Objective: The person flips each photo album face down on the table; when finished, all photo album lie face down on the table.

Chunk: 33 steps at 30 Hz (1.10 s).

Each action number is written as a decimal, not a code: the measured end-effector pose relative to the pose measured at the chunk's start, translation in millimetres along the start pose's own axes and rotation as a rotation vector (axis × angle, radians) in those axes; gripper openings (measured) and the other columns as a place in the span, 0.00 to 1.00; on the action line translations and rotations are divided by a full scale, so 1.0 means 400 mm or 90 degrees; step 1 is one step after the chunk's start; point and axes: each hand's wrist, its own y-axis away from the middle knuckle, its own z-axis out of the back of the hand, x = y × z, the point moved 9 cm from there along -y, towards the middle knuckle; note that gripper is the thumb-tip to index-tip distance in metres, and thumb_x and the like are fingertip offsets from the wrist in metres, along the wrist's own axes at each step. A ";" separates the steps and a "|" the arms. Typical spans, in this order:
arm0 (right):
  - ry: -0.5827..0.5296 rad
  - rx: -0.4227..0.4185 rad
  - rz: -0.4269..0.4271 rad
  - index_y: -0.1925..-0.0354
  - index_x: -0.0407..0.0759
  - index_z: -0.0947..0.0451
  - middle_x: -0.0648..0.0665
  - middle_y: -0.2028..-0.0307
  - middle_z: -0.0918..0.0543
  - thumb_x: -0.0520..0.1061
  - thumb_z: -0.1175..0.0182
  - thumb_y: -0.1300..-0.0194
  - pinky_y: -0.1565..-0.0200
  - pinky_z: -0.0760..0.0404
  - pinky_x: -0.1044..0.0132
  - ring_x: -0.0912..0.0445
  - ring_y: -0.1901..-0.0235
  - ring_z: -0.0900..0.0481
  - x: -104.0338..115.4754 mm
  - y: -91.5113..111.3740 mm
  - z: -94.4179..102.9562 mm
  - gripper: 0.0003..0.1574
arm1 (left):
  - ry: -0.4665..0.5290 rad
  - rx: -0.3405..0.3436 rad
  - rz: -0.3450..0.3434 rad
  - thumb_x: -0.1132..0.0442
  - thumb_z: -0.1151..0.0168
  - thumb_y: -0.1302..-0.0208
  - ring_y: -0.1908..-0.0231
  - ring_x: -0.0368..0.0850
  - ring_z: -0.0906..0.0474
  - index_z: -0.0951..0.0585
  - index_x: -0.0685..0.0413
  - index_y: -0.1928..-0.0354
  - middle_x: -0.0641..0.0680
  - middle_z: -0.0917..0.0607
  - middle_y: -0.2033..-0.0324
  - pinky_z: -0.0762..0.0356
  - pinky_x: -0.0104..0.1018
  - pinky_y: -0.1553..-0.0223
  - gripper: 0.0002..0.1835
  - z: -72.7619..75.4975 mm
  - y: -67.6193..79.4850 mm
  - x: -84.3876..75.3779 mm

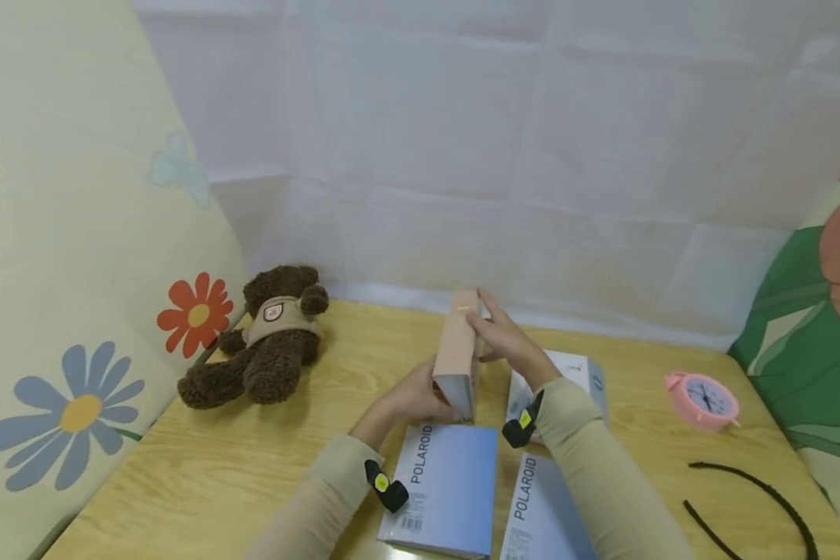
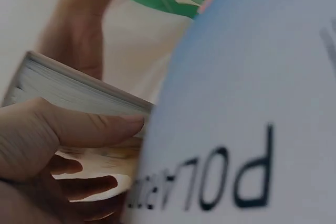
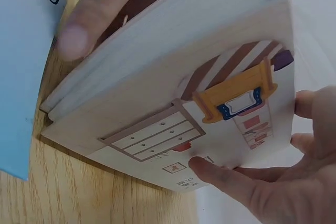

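Both hands hold a thick photo album point(image 1: 455, 342) upright, its peach spine facing up in the head view. The left hand point(image 1: 416, 393) grips the near lower end. In the left wrist view its thumb lies along the page block of the album point(image 2: 79, 80). The right hand point(image 1: 507, 338) holds the far right side, with its thumb near the spine. Furniture-like drawings decorate the cover of the album point(image 3: 152, 103) in the right wrist view, where the right hand's thumb point(image 3: 223, 177) presses on it. A blue-white album marked POLAROID point(image 1: 462, 482) lies just in front of the hands.
Another POLAROID album point(image 1: 542, 513) and a pale album point(image 1: 567, 369) lie partly under the right forearm. A brown teddy bear point(image 1: 280, 334) sits at the left. At the right are a pink alarm clock point(image 1: 703, 400) and a dark headband point(image 1: 777, 498). White cloth point(image 1: 427, 155) hangs behind the wooden table point(image 1: 364, 334).
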 end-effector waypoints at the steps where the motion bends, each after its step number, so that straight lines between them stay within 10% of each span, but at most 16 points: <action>1: 0.001 0.007 -0.002 0.20 0.59 0.65 0.35 0.23 0.57 0.54 0.55 0.22 0.48 0.22 0.36 0.33 0.30 0.44 -0.002 0.000 -0.003 0.43 | -0.009 0.008 -0.009 0.73 0.22 0.57 0.39 0.59 0.29 0.38 0.56 0.27 0.60 0.25 0.38 0.33 0.57 0.36 0.52 -0.006 -0.003 0.008; 11: -0.066 0.022 -0.014 0.20 0.62 0.67 0.33 0.24 0.51 0.54 0.59 0.21 0.58 0.16 0.43 0.28 0.37 0.34 -0.017 0.003 -0.012 0.41 | -0.083 -0.007 -0.056 0.67 0.20 0.55 0.39 0.58 0.28 0.41 0.51 0.26 0.59 0.25 0.38 0.33 0.57 0.37 0.54 -0.012 -0.008 0.003; 18: -0.113 -0.017 0.002 0.20 0.59 0.63 0.28 0.33 0.34 0.52 0.58 0.20 0.59 0.16 0.50 0.35 0.44 0.24 -0.058 0.009 0.020 0.40 | -0.114 -0.029 -0.002 0.71 0.24 0.57 0.35 0.62 0.33 0.52 0.49 0.21 0.64 0.36 0.29 0.32 0.58 0.37 0.63 0.008 -0.003 0.026; 26: 0.149 -0.100 0.055 0.25 0.33 0.49 0.28 0.30 0.39 0.49 0.47 0.25 0.36 0.30 0.46 0.35 0.34 0.35 -0.107 0.030 0.046 0.41 | -0.205 -0.048 0.070 0.74 0.28 0.59 0.40 0.58 0.30 0.33 0.57 0.28 0.64 0.29 0.34 0.31 0.55 0.37 0.49 0.048 0.015 0.071; 33: 0.321 -0.076 0.008 0.28 0.32 0.40 0.27 0.38 0.27 0.54 0.36 0.35 0.40 0.29 0.40 0.34 0.40 0.28 -0.124 0.054 -0.005 0.47 | -0.263 -0.069 0.067 0.75 0.27 0.64 0.34 0.69 0.38 0.25 0.61 0.35 0.71 0.33 0.33 0.37 0.62 0.35 0.44 0.077 0.027 0.083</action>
